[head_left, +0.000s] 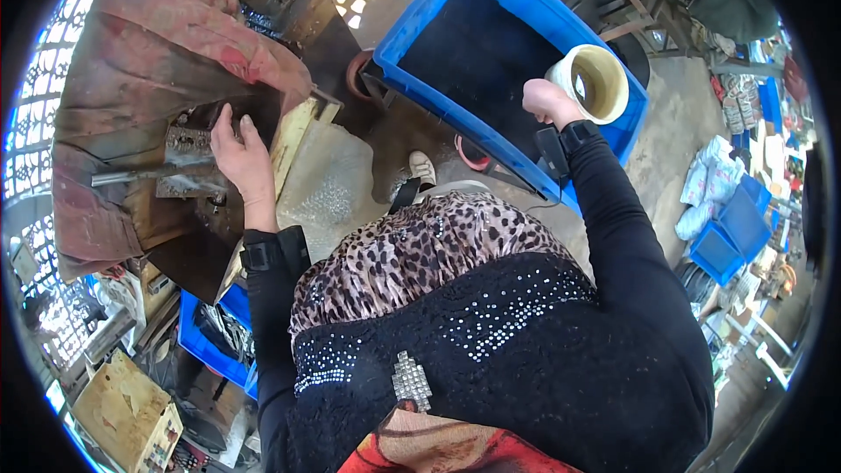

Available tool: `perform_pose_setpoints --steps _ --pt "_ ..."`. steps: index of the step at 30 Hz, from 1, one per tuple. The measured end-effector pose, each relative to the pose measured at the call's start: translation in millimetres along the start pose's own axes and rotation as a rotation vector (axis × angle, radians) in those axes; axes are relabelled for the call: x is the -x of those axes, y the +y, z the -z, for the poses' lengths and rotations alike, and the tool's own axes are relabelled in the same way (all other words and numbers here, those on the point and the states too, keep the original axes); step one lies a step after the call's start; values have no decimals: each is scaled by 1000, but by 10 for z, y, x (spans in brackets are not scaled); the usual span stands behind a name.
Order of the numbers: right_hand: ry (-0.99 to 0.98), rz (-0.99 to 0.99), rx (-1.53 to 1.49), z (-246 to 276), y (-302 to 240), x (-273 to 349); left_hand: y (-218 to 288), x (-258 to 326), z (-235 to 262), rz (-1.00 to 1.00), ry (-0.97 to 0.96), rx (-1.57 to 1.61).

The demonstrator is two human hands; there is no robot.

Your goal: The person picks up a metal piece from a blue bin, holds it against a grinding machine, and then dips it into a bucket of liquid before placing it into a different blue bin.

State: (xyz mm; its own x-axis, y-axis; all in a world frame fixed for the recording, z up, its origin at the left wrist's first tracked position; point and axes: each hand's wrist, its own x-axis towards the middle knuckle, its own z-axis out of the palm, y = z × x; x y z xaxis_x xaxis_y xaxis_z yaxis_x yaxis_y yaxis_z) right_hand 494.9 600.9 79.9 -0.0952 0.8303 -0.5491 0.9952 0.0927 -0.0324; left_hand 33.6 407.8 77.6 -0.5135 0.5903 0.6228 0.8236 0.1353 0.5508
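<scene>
My right hand grips a cream-coloured cup by its side, holding it tilted over the near right part of a large blue plastic crate. The crate's inside looks dark. My left hand rests with fingers spread on the dark metal bed of a machine, beside a grey metal block and a horizontal rod. Both forearms wear black sleeves with dark wrist bands.
A reddish cloth covers the machine's top. A pale metal plate with small shiny parts slopes by my knee. Smaller blue bins stand at lower left, and blue boxes and white sacks lie at right. A cardboard box sits low left.
</scene>
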Motion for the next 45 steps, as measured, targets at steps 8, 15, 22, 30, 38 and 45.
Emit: perform_pose_setpoints --steps 8,15,22,30,38,45 --pt "34 -5 -87 -134 4 52 -3 34 109 -23 -6 -19" --pt "-70 37 -1015 -221 24 239 -119 1 114 -91 -16 -74" --pt "-241 411 -1585 -115 -468 425 20 -46 167 -134 -4 -7" --pt "-343 813 -1573 193 -1450 762 1122 -99 -106 374 -634 955" --pt "30 931 -937 276 -2082 893 1164 -124 -41 559 -448 1461" --pt "498 103 -1016 157 -683 -936 504 -31 548 679 115 1133"
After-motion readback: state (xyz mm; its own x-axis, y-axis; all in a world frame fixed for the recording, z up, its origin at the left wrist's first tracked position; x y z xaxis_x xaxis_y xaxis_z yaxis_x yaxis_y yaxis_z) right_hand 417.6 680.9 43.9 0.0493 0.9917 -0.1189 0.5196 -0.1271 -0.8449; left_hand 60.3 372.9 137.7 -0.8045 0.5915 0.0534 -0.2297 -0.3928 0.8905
